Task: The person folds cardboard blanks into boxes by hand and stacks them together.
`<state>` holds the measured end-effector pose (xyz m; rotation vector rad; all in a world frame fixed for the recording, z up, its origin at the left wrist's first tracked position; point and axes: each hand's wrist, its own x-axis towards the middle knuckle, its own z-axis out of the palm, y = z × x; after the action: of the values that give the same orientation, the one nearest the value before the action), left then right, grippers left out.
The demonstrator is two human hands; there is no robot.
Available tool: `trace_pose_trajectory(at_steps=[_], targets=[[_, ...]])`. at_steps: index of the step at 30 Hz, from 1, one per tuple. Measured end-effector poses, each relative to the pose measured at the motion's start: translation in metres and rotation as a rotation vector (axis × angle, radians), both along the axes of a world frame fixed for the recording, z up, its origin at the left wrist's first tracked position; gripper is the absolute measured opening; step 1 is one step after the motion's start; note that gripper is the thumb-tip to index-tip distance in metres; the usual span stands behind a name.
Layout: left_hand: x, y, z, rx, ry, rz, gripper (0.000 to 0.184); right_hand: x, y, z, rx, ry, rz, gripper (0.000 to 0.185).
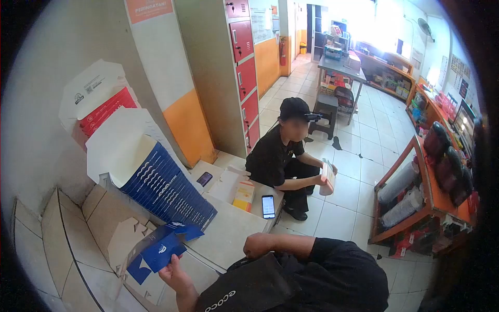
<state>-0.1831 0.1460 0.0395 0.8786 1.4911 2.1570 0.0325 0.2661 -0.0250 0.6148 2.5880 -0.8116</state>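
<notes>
Far end [371,21]: blown-out white, my main light source
Floor tiles [338,218]: bright, paler toward the back
Blue cartons [161,182]: pattern clear to me
Co-worker's face [298,131]: blurred patch
Rim: black vignette, fisheye bends edges

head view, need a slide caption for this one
Left hand holding blue cardboard beside a tall stack of blue cartons, while a co-worker nearby holds pale packaging.
</notes>
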Motion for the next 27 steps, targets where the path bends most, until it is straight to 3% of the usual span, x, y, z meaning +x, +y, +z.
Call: trace_pose_trajectory(at_steps=[5,7,9,11,13,15,17,20,23,27], targets=[[-0.002,-0.001,0.001,-0.025,0.028,-0.019,0.032,0.009,0.037,-0.020,0.195,-0.031,-0.031,0.027],[-0.002,0.000,0.000,-0.014,0.032,-0.028,0.031,0.016,0.072,0.013,0.441,-0.173,-0.001,0.026],[-0.007,0.002,-0.009,0.003,0.018,-0.028,0.031,0.031,0.096,0.053,0.592,0.131,-0.299,0.023],[0.000,0.004,0.001,-0.026,0.005,-0.027,0.031,0.031,0.091,0.105,0.321,0.435,-0.628,0.029],[0.006,0.004,0.010,-0.067,-0.008,-0.035,0.030,0.013,0.068,0.121,0.175,0.632,-0.509,0.046],[0.012,0.005,0.018,-0.116,-0.012,-0.048,0.030,-0.017,0.046,0.097,0.312,1.017,-0.186,0.060],[0.023,0.005,0.035,-0.083,-0.037,-0.075,0.030,-0.040,0.012,0.098,0.244,1.133,-0.175,0.052],[0.019,0.008,0.036,-0.030,-0.059,-0.075,0.031,-0.053,0.002,0.070,0.151,1.133,-0.362,0.041],[0.012,0.002,0.032,-0.065,-0.016,-0.131,0.035,-0.044,0.004,0.074,0.168,1.415,-0.374,0.031],[0.018,0.006,0.030,-0.136,-0.058,-0.107,0.040,-0.038,0.004,0.095,0.497,1.276,0.058,0.026]])
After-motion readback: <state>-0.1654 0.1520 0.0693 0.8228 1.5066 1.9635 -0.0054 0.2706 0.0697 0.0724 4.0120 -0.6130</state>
